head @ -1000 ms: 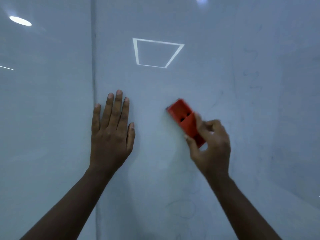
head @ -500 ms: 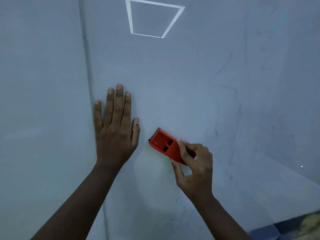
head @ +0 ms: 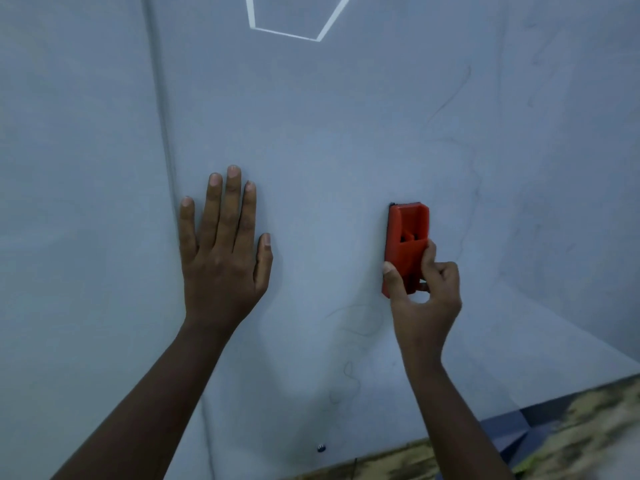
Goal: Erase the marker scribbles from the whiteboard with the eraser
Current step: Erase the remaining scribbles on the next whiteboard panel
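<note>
Eraser (head: 407, 237) upright on whiteboard (head: 329, 140) in right hand's (head: 424, 299) pinch; left hand (head: 223, 258) flat, fingers spread.

Left hand (head: 221, 258) flat on the whiteboard (head: 329, 140), left of frame centre, fingers pointing up. Vertical seam (head: 162, 140) in the board runs just left of it. Right hand (head: 424, 299) right of centre, well apart from the left, pinching the lower end of the eraser (head: 406, 244). Eraser stands upright against the board, above the right hand. Faint scribbles (head: 349, 372) below and between the hands, more to the right of the eraser. Floor (head: 571, 427) in lower right corner, below the board's edge.
</note>
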The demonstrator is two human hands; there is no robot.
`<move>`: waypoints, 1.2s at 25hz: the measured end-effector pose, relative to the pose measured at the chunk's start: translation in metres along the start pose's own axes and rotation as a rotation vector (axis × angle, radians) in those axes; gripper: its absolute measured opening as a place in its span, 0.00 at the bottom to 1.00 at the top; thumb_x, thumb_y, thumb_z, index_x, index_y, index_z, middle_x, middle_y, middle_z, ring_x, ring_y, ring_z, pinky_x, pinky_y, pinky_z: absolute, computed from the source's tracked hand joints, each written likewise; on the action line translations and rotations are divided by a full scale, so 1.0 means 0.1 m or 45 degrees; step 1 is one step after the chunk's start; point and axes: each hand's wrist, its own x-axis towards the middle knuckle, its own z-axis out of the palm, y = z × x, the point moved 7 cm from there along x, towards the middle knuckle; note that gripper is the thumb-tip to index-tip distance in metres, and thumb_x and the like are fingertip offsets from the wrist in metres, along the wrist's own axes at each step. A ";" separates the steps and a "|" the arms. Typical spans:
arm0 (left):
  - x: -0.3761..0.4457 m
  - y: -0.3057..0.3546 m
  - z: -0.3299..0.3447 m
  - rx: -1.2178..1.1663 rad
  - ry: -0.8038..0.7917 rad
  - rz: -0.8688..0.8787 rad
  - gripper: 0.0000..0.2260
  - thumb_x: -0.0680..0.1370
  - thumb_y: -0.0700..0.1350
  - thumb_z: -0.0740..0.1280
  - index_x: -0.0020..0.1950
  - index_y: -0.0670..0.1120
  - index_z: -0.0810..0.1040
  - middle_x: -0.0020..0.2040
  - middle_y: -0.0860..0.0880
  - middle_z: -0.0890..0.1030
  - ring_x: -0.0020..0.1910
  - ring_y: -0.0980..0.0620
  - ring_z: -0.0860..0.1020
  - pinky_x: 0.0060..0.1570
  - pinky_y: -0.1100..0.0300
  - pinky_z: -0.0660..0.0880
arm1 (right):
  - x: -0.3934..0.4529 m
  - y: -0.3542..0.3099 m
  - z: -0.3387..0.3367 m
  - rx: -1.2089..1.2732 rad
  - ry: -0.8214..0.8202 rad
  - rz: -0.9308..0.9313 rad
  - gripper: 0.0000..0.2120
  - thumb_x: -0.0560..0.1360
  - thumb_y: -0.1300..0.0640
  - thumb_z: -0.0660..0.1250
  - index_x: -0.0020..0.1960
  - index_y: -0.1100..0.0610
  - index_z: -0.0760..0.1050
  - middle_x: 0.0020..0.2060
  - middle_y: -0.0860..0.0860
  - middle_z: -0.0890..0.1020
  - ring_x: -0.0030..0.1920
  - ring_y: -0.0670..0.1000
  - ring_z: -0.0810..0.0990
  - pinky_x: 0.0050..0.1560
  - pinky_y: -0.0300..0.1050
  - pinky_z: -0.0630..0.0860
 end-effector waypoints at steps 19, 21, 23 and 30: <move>-0.90 0.06 0.13 -0.003 -0.034 0.014 0.27 0.87 0.45 0.59 0.85 0.40 0.60 0.86 0.44 0.54 0.86 0.43 0.55 0.83 0.40 0.50 | -1.18 0.66 0.05 0.192 0.090 0.611 0.34 0.73 0.45 0.74 0.76 0.46 0.67 0.50 0.51 0.72 0.51 0.53 0.81 0.52 0.60 0.84; -0.93 0.06 0.13 -0.009 -0.041 -0.006 0.27 0.87 0.45 0.59 0.85 0.40 0.60 0.86 0.44 0.54 0.86 0.43 0.54 0.84 0.40 0.49 | -1.31 0.56 0.14 0.159 0.052 0.563 0.34 0.75 0.47 0.73 0.77 0.50 0.67 0.50 0.50 0.71 0.50 0.53 0.79 0.53 0.56 0.83; -0.96 0.08 0.14 -0.013 -0.038 -0.012 0.27 0.87 0.45 0.59 0.85 0.40 0.59 0.87 0.44 0.53 0.86 0.43 0.53 0.84 0.40 0.49 | -1.49 0.33 0.28 0.078 -0.089 0.347 0.33 0.77 0.49 0.74 0.78 0.57 0.69 0.51 0.50 0.70 0.51 0.52 0.76 0.53 0.48 0.81; -1.31 0.12 0.21 -0.023 -0.083 0.006 0.29 0.87 0.47 0.58 0.86 0.40 0.56 0.87 0.43 0.50 0.86 0.43 0.50 0.84 0.39 0.46 | -2.02 0.27 0.43 -0.237 -0.412 -0.099 0.30 0.76 0.47 0.74 0.75 0.56 0.73 0.52 0.50 0.72 0.50 0.50 0.73 0.44 0.47 0.79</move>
